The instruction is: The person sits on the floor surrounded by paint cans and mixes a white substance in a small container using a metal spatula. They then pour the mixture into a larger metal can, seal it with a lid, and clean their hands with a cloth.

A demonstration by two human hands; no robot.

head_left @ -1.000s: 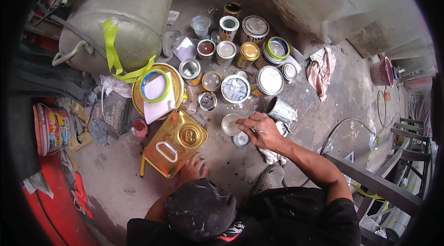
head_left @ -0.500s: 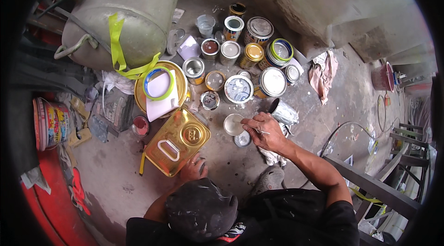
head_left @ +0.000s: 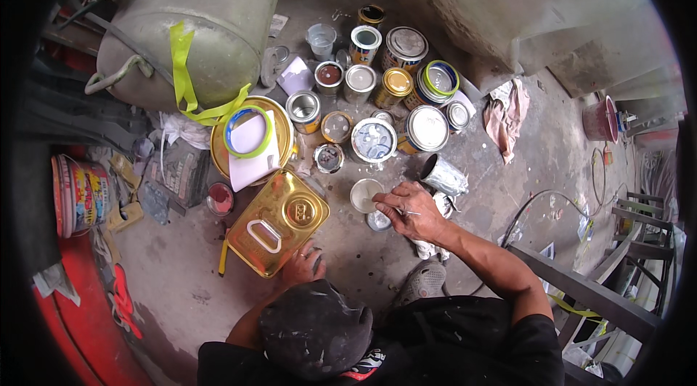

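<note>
My right hand (head_left: 414,212) is closed on a thin pale stick (head_left: 408,212), its fingertips at the right rim of a small cup (head_left: 367,196) of greyish-white liquid. Partly behind my fingers lies a small round tin (head_left: 377,220). Fingers loosely apart, my left hand (head_left: 303,264) rests by the lower right corner of a gold rectangular can (head_left: 279,223) with a handle and round cap; whether it bears on the can or the floor is unclear. A silvery open can (head_left: 446,175) lies tipped on a white rag (head_left: 430,248) beyond my right hand.
Several paint tins, including one with a white lid (head_left: 428,128), stand ahead. Green tape rolls (head_left: 248,132) lie on a large gold tin (head_left: 218,140) and another tin. A yellow-handled cutter (head_left: 223,255) lies left, a pink rag (head_left: 504,121) right. A metal frame (head_left: 573,277) edges the right.
My right hand has shifted slightly to the right and down beside the cup, covering more of the small round tin. My left hand and the gold can look the same.
</note>
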